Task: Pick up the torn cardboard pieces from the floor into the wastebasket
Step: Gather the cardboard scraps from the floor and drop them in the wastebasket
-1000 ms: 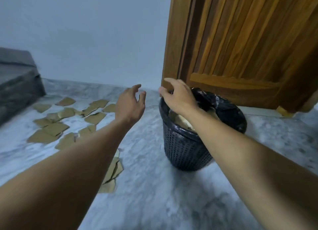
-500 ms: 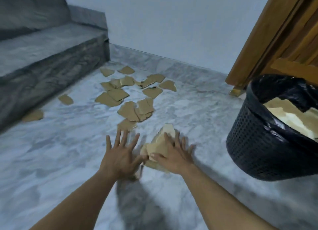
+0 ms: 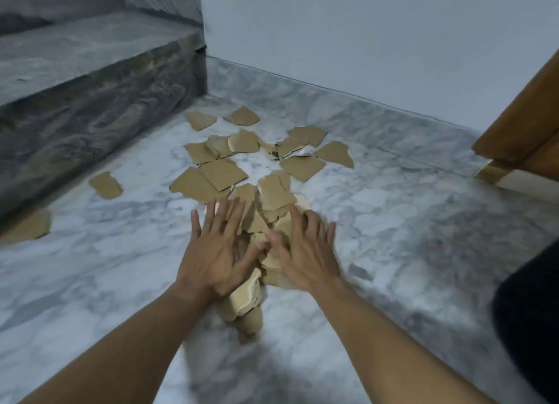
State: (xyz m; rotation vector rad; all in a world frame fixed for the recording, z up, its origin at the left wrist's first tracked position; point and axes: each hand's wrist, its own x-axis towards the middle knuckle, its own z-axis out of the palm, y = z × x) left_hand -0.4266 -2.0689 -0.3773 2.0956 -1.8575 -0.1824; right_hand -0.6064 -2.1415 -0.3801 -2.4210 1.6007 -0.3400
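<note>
Several torn brown cardboard pieces [image 3: 222, 173] lie scattered on the marble floor ahead of me. A small heap of pieces [image 3: 270, 210] sits between my two hands, and some pieces [image 3: 246, 301] stick out under my left palm. My left hand [image 3: 216, 252] lies flat with fingers spread, pressing on the heap's left side. On the heap's right side my right hand [image 3: 305, 252] presses down, fingers spread too. Neither hand has closed around a piece. Only the black edge of the wastebasket [image 3: 532, 319] shows at the right border.
A grey marble step [image 3: 90, 71] rises at the left, with two stray pieces [image 3: 106, 186] near its base. A white wall runs along the back. The foot of a wooden door frame [image 3: 520, 137] stands at the right.
My hands left the wastebasket and came down onto the floor pieces. Since half a second ago they slid forward, pushing the heap toward the scattered pieces; the view turned left, off the basket.
</note>
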